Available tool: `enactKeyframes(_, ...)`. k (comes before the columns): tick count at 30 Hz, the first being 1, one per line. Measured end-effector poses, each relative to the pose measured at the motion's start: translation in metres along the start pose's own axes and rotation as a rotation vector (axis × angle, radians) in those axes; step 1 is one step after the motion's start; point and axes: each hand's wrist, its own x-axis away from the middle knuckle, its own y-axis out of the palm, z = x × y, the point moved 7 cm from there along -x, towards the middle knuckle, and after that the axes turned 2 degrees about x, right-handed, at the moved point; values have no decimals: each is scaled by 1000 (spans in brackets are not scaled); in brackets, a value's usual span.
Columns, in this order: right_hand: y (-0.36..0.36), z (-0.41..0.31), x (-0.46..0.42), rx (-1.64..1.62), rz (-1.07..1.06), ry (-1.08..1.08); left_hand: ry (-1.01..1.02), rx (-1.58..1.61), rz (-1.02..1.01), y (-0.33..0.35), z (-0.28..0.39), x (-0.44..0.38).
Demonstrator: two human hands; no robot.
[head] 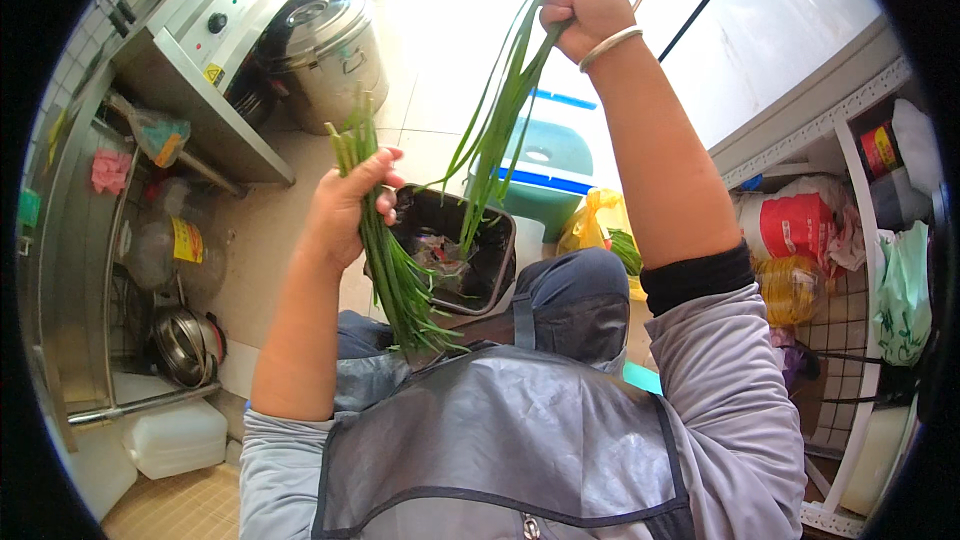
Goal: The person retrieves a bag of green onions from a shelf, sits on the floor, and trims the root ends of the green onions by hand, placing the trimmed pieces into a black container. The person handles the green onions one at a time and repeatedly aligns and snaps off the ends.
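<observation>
My left hand (352, 202) is closed around a thick bunch of green garlic chives (390, 270), the pale cut ends up and the leafy tips hanging over my lap. Raised towards the top of the view, my right hand (589, 7), with a bangle at the wrist, grips a smaller bunch of long chives (499, 135) that dangles down. The tips of that bunch hang over a black-lined waste bin (506, 270) between my knees, which has some refuse in it. A yellow plastic bag (592, 221) with more greens stands beside my right knee.
Beyond the bin stands a green and white plastic stool or container (540, 180). A lidded steel pot (334, 52) is on the tiled floor by a steel appliance with knobs (240, 7). Shelving with a large plastic bottle (176, 240) is at left; a rack (855, 165) with bags is at right.
</observation>
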Motion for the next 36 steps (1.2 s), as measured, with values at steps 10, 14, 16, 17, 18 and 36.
enactKeyframes(10, 1, 13, 23, 249, 62, 62, -14, 321, -31, -17, -1, -2)
enactKeyframes(14, 30, 86, 68, 335, -128, 375, -9, 275, -58, -2, -2, -1)
enactKeyframes(16, 44, 112, 86, 412, -225, 395, -12, 234, -70, 5, -4, -1)
enactKeyframes(17, 49, 123, 91, 458, -250, 421, -10, 221, -85, 8, -4, -1)
enactKeyframes(18, 56, 130, 96, 427, -319, 432, -9, 206, -98, 10, -4, 0)
enactKeyframes(36, 40, 141, 96, 284, -219, 469, 175, -15, 108, -7, -4, 2)
